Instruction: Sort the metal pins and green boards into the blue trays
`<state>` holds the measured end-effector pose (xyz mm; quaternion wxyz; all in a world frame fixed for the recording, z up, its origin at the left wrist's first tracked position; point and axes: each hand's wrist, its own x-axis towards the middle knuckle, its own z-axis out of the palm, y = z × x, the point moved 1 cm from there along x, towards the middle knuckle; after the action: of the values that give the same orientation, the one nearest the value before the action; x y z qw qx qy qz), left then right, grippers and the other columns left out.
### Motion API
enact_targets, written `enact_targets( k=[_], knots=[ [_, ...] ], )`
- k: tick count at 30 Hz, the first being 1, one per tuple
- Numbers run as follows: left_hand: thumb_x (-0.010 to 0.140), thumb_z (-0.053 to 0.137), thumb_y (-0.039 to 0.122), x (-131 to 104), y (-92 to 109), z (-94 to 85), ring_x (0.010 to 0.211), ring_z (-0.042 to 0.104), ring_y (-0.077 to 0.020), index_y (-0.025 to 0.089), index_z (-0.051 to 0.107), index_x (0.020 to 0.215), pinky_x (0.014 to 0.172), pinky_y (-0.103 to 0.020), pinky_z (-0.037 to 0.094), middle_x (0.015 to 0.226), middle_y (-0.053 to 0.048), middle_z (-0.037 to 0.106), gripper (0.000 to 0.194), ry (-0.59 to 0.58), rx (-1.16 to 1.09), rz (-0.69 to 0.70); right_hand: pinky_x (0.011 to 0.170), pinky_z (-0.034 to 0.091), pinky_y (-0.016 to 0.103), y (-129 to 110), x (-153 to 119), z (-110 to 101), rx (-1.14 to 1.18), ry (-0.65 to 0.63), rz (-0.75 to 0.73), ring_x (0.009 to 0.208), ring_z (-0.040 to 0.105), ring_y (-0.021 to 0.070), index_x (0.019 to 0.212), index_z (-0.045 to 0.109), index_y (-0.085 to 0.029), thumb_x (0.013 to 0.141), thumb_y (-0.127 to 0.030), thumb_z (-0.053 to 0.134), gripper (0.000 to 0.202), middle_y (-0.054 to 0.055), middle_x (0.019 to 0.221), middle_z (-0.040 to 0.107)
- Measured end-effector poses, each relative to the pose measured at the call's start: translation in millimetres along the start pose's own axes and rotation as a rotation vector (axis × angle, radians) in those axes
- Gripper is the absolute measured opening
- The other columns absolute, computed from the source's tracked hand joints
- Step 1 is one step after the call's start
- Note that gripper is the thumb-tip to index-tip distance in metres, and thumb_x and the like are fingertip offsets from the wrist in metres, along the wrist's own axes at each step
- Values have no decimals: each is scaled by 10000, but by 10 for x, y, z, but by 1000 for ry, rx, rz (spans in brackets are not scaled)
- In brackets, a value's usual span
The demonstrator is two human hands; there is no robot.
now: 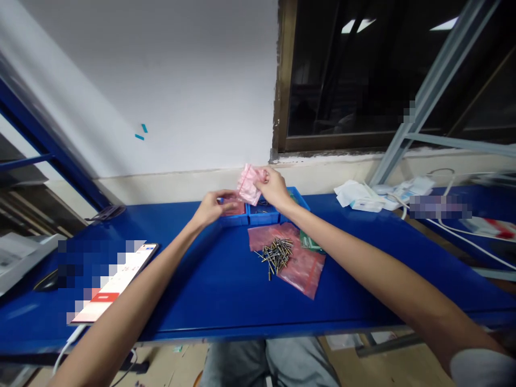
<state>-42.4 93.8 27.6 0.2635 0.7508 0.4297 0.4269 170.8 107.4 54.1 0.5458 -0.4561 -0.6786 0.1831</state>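
My right hand point(272, 187) pinches a small crumpled pink plastic bag point(248, 184) above the blue bins point(264, 217) at the back of the table. My left hand point(213, 207) is at the left bin, its fingers apart beside a red plastic bag point(235, 208) lying in it; whether they touch it I cannot tell. Small metal parts show in the middle bin. In front of the bins, a pile of metal pins point(276, 255) lies on flat pink bags point(308, 263). A green packet point(309, 242) sits partly beneath my right forearm.
A lit phone point(116, 285) with a white cable lies at the left of the blue table point(209, 290), near a dark mouse point(48, 280). White papers point(358, 195) and cables are at the back right. Metal frame posts stand on both sides.
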Motion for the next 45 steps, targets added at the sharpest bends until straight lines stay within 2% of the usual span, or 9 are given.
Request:
enact_targets(
  k=[6, 10, 15, 18, 24, 29, 34, 40, 45],
  knots=[
    [647, 782, 301, 269, -365, -126, 786, 630, -214, 160, 780, 938, 748, -325, 472, 892, -99, 735, 323, -204, 327, 113, 831, 512, 375, 288, 113, 17, -37, -5, 108, 945, 644, 245, 1081, 622, -172, 725, -95, 629, 364, 81, 1029, 689],
    [662, 720, 240, 381, -332, -30, 738, 586, -168, 188, 762, 945, 715, -277, 434, 837, -50, 704, 291, -309, 613, 169, 839, 496, 374, 372, 165, 71, -132, -16, 86, 939, 638, 252, 1072, 630, -185, 685, -90, 615, 399, 58, 981, 688],
    [679, 666, 190, 371, -231, 2, 721, 589, -164, 153, 722, 968, 679, -272, 434, 865, -70, 697, 297, -312, 641, 121, 795, 488, 348, 421, 270, 148, -99, -46, 119, 915, 625, 240, 1045, 632, -195, 647, -87, 609, 413, 51, 975, 673],
    [648, 665, 176, 329, -173, -112, 803, 620, -195, 157, 717, 977, 717, -290, 462, 923, -74, 716, 334, -234, 488, 77, 766, 484, 333, 409, 306, 230, -33, -97, 142, 918, 619, 231, 1078, 616, -192, 651, -98, 617, 438, 50, 988, 660],
    [745, 551, 218, 154, -174, -297, 749, 616, -163, 138, 678, 1010, 656, -259, 473, 884, -64, 690, 304, 265, 153, -46, 753, 464, 307, 286, 233, 520, -70, -260, 86, 913, 606, 207, 1154, 574, -173, 682, -91, 613, 481, 75, 1046, 648],
    [767, 601, 246, 22, -217, -133, 694, 578, -160, 170, 734, 1024, 705, -287, 474, 788, -32, 638, 300, 131, 377, -40, 839, 451, 334, 154, 187, 643, -314, -538, -187, 1002, 581, 238, 1213, 580, -166, 720, -82, 658, 506, 113, 1142, 632],
    [757, 617, 190, -30, -273, -19, 764, 601, -197, 188, 777, 989, 795, -339, 490, 864, -72, 631, 282, 171, 571, -23, 967, 383, 395, 64, 266, 430, -572, -527, -563, 1182, 465, 286, 1205, 629, -191, 828, -175, 661, 379, 113, 1290, 558],
    [756, 650, 244, -21, -330, 7, 820, 614, -240, 190, 792, 999, 803, -380, 489, 871, -105, 648, 286, 121, 581, -68, 796, 389, 361, 27, 234, 430, -711, -806, -482, 941, 537, 265, 843, 727, -178, 808, -262, 694, 96, 85, 783, 648],
    [723, 642, 214, -1, -335, 16, 745, 611, -224, 146, 770, 1084, 754, -362, 469, 677, -71, 632, 390, 87, 506, -147, 671, 357, 327, 7, 198, 561, -695, -923, -297, 723, 555, 184, 880, 743, -175, 779, -186, 668, 126, 46, 688, 625]
  ],
)
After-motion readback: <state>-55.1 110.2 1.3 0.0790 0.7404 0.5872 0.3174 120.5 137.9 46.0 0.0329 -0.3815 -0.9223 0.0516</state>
